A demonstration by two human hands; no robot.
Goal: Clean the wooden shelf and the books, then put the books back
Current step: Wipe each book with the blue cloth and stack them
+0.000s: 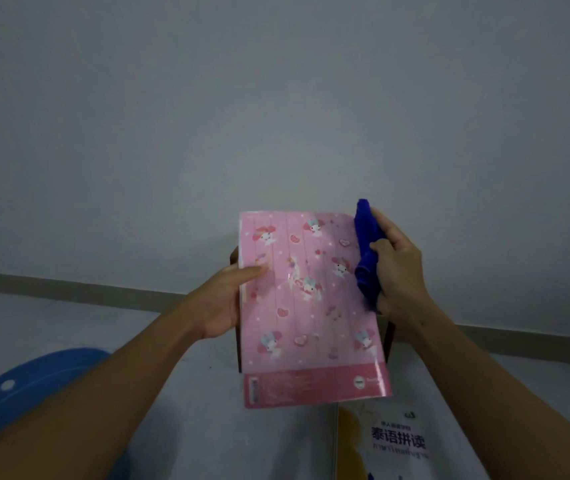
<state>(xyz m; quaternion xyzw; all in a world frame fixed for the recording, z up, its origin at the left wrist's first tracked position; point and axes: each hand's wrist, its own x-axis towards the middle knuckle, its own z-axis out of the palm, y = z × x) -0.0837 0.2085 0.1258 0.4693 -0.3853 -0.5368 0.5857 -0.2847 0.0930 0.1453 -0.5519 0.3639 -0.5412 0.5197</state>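
Left hand [222,303] grips the left edge of the pink book [311,306], thumb flat on the front cover, the other fingers hidden behind it. Right hand [399,268] is clenched round a bunched blue cloth [366,251], holding it against the book's upper right edge.

Wall [276,98]: plain, matte, pale grey, fills the upper half. Floor [51,317]: smooth, light grey, meets the wall at a darker flat skirting strip [68,285].

Blue plastic thing [16,393], lower left: rounded, glossy, pale oval spots, partly behind the left forearm. Can't tell what it is.

Pink book: held up in the air, centre frame. Thin, rectangular, shiny film cover with glare, cartoon rabbit and heart print, darker pink band along the bottom edge.

White book [397,445]: lies flat on the floor just below the pink one, glossy cover, dark printed characters, yellow patch on its left side, cut off by the frame.

Blue cloth: soft, fuzzy, rolled into a long lump, deep blue.

Wooden shelf [389,341]: only dark brown slivers show behind the pink book's edges, the rest is hidden.
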